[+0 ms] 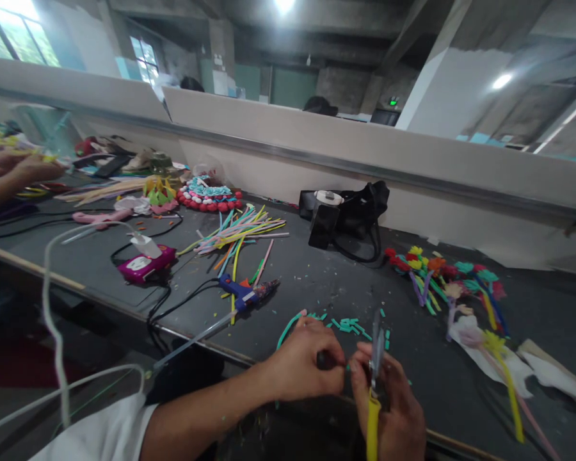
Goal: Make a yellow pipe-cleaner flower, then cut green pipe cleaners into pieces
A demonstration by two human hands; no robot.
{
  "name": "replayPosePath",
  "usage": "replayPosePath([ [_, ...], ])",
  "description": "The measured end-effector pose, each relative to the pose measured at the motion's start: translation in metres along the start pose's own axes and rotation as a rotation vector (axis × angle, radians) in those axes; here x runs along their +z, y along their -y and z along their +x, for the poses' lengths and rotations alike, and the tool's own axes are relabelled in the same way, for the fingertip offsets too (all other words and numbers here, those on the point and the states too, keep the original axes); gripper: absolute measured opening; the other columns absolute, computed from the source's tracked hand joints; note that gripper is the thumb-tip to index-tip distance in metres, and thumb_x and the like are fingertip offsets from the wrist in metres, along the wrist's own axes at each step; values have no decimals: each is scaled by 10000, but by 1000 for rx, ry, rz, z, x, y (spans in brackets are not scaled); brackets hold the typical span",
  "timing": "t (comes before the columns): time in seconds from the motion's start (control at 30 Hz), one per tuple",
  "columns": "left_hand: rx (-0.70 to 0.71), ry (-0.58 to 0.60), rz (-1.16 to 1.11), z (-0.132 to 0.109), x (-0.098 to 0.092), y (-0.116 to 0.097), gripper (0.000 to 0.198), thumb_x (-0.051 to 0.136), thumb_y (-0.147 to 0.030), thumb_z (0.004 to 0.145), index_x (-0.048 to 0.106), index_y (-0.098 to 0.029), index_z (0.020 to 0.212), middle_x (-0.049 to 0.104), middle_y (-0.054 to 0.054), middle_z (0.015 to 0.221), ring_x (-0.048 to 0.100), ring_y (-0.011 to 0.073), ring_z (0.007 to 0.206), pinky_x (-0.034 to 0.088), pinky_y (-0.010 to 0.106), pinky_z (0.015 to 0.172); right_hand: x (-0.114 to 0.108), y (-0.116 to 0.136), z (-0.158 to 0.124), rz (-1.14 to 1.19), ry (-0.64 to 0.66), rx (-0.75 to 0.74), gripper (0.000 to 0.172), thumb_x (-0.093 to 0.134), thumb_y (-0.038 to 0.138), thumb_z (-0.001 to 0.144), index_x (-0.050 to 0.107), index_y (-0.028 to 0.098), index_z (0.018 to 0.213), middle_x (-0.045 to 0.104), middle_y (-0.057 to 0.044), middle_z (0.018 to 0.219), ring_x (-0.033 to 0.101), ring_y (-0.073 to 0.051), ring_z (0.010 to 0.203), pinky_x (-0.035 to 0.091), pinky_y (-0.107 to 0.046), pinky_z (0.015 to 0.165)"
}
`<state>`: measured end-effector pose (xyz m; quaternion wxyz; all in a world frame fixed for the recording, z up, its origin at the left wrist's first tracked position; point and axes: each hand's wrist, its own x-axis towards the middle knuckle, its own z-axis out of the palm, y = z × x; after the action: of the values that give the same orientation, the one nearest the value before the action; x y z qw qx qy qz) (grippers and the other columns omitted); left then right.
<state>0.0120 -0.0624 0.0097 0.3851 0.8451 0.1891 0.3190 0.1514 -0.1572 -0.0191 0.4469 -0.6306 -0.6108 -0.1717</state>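
Note:
My left hand is closed, thumb and finger pinched near the table's front edge. A teal pipe cleaner passes through it and curves out on its left side. My right hand is closed around scissors with yellow handles, their blades pointing up and away from me. Between the two hands a tiny green tip shows by my right fingertips. Short cut teal pieces lie scattered on the dark table just beyond my hands.
A blue glue gun and a pile of pipe cleaners lie left of centre. Further left is a magenta power strip with cables. A black bag rests by the partition. Colourful pipe-cleaner flowers lie right. Another person's hands work far left.

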Motion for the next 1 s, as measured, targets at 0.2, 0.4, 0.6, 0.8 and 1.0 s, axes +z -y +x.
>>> replayPosePath([
  [0.2,-501,203,-562,4,-11,-2,120,642,-276,661,667,-159,653,554,-40,580,442,90,546,343,206,546,-1,0,0,55,49,-23,131,532,254,894,553,203,1013,643,-16,812,665,-156,703,529,-251,609],
  [0.4,-648,212,-756,5,-10,-6,102,691,-241,574,648,-151,599,522,-49,549,390,71,520,309,208,540,-3,1,2,52,19,-54,181,520,291,904,547,191,1052,658,-20,834,676,-138,721,540,-232,652],
  [0.6,-459,-292,-861,10,-14,-7,103,709,-213,613,625,-155,620,535,-25,620,422,90,604,335,208,595,-2,-1,0,-57,82,60,290,527,403,894,584,153,1029,711,-53,850,698,-149,664,532,-218,598],
  [0.8,-360,-604,-847,15,-16,-10,131,700,-223,657,591,-152,638,505,-26,642,407,95,623,331,211,596,2,-2,-8,-150,218,55,335,510,449,895,614,178,1062,728,-63,855,701,-166,678,536,-223,574],
  [1.0,-372,-652,-833,14,-12,-12,135,687,-232,679,579,-156,650,511,-26,658,405,95,634,335,213,609,7,-5,-12,-243,241,-12,357,445,443,925,606,172,1092,732,-80,944,709,-184,774,553,-242,640],
])
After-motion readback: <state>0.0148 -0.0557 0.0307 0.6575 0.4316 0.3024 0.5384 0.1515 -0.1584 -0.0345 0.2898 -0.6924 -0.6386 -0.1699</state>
